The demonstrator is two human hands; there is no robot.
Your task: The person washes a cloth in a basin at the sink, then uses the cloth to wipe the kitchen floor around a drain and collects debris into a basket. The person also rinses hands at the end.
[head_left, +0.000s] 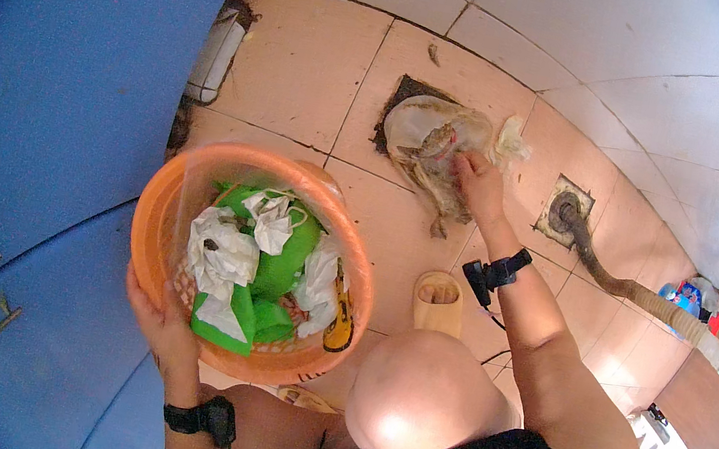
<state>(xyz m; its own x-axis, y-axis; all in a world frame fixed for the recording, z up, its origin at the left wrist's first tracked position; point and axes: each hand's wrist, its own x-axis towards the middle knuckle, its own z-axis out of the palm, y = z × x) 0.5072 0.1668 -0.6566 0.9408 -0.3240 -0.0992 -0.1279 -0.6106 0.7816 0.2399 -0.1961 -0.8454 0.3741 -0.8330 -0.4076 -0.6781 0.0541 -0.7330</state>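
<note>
My left hand [159,319] grips the lower left side of an orange plastic basket [148,216], which is tilted so its inside shows. Inside it lie crumpled white tissues [221,254], green wrapping [284,265] and a yellow-and-black packet or tool [339,325] that I cannot identify. My right hand [479,181] reaches down to a dirty, translucent plastic bag [414,119] on the tiled floor. Its fingers are pinched on the bag's right side, beside brown residue in the middle. The bag partly covers a dark square opening [420,87] in the floor.
A crumpled pale scrap [511,143] lies right of the bag. Farther right, a grey drain hose [599,274] enters a floor drain [564,210]. Blue cabinet doors [86,54] stand at left, a white tiled wall [546,26] beyond. A slippered foot [438,300] is below the bag.
</note>
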